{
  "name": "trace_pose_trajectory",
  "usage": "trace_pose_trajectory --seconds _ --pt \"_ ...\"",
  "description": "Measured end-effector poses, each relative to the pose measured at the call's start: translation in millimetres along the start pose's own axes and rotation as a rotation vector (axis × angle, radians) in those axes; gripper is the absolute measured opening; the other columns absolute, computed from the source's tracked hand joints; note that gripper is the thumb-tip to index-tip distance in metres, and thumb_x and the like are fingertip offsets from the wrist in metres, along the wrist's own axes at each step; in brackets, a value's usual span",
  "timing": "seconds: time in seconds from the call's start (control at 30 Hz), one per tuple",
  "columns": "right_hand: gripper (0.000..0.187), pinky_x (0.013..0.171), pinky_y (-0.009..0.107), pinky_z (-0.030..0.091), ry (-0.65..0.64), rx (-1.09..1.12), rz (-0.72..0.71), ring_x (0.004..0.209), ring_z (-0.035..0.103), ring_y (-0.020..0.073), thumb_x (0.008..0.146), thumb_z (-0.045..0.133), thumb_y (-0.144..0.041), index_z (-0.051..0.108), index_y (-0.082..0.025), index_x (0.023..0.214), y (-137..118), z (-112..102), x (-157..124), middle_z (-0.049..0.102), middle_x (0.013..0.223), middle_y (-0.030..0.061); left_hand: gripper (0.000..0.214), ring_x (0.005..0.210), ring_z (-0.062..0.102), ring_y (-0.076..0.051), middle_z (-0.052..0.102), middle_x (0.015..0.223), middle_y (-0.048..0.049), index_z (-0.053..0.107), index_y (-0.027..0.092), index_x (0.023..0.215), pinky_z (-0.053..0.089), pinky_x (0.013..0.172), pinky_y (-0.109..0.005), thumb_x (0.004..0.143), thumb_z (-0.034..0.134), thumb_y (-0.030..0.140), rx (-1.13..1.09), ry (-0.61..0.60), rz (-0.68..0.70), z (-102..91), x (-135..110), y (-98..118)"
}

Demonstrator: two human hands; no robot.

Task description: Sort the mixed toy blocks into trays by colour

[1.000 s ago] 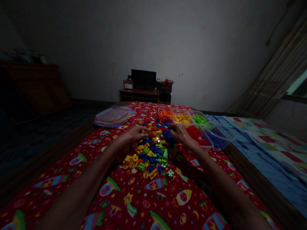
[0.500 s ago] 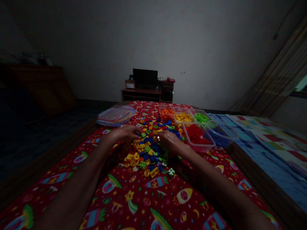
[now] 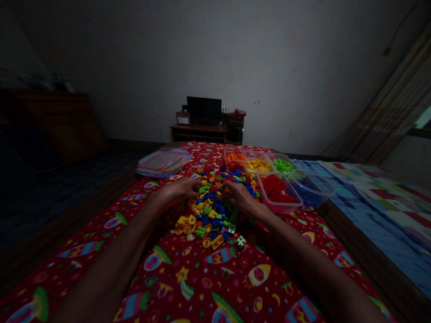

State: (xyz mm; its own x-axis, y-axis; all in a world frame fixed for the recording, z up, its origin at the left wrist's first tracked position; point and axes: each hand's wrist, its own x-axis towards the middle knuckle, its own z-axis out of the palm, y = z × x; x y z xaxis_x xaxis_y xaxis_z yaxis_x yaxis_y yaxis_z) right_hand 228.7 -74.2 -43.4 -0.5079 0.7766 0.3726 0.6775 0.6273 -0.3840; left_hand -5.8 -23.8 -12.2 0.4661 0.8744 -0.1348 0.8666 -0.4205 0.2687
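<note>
A loose heap of toy building bricks in yellow, blue, green, red and orange lies on the red patterned cloth. At the heap's left side is my left hand, its fingers curved over the bricks and slightly apart. My right hand reaches in from the other side, with fingertips bent down among the bricks and apart from the thumb. I make out no brick in either hand. The fingertips are dim and partly hidden. Close to my right hand stands a clear box of red bricks.
Behind it are boxes of orange bricks, yellow bricks and green bricks. A round tub with blue bricks stands at the right. Stacked clear lids lie at the left. A monitor stands beyond on a desk.
Both hands have shifted slightly over the heap, the left a little to the right. The bright spot at my right fingertips no longer shows. The boxes and lids have stayed put.
</note>
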Motion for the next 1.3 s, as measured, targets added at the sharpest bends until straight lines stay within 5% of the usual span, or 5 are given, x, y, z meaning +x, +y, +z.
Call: trace_pose_trajectory --seconds 0.13,0.27,0.67,0.9,1.3 --pt "0.024 0.066 0.023 0.034 -0.089 -0.132 0.000 0.079 0.053 0.0162 0.083 0.047 -0.012 0.058 -0.013 0.104 -3 11 2 0.062 0.090 0.0090 0.045 0.082 0.063 -0.018 0.069 0.093 -0.0009 0.063 0.021 0.110 0.048 0.068 -0.021 0.066 0.055 0.018 0.003 0.011 0.043 -0.7 2 6" --pt "0.021 0.061 0.024 0.030 -0.095 -0.213 0.009 0.069 0.048 0.0142 0.086 0.041 -0.012 0.060 -0.013 0.096 -3 17 2 0.059 0.079 0.0067 0.040 0.096 0.059 -0.022 0.065 0.103 -0.0043 0.067 0.021 0.102 0.047 0.083 -0.026 0.063 0.058 0.017 0.070 0.201 0.093 -1.9 3 14" --pt "0.023 0.054 0.019 0.033 0.162 0.325 0.304 0.059 0.050 0.0100 0.082 0.046 -0.023 0.066 -0.012 0.084 10 -25 18 0.061 0.068 0.0002 0.026 0.086 0.059 -0.024 0.063 0.094 -0.0087 0.072 0.019 0.091 0.046 0.076 -0.028 0.068 0.061 0.026 0.158 0.169 0.097 14.6 3 23" --pt "0.021 0.054 0.020 0.030 0.111 -0.013 0.196 0.057 0.047 0.0093 0.079 0.049 -0.020 0.067 -0.011 0.078 29 -60 9 0.058 0.062 0.0002 0.026 0.086 0.059 -0.023 0.062 0.094 -0.0104 0.070 0.017 0.093 0.045 0.075 -0.028 0.073 0.057 0.025 0.172 0.187 0.118 17.2 3 28" --pt "0.033 0.083 0.028 0.045 0.407 -0.346 0.461 0.097 0.062 0.0210 0.081 0.053 -0.024 0.067 -0.012 0.108 89 -115 49 0.069 0.103 0.0139 0.020 0.084 0.059 -0.021 0.061 0.091 -0.0094 0.070 0.015 0.087 0.046 0.075 -0.027 0.074 0.055 0.019 0.119 0.233 0.191 23.9 6 25"
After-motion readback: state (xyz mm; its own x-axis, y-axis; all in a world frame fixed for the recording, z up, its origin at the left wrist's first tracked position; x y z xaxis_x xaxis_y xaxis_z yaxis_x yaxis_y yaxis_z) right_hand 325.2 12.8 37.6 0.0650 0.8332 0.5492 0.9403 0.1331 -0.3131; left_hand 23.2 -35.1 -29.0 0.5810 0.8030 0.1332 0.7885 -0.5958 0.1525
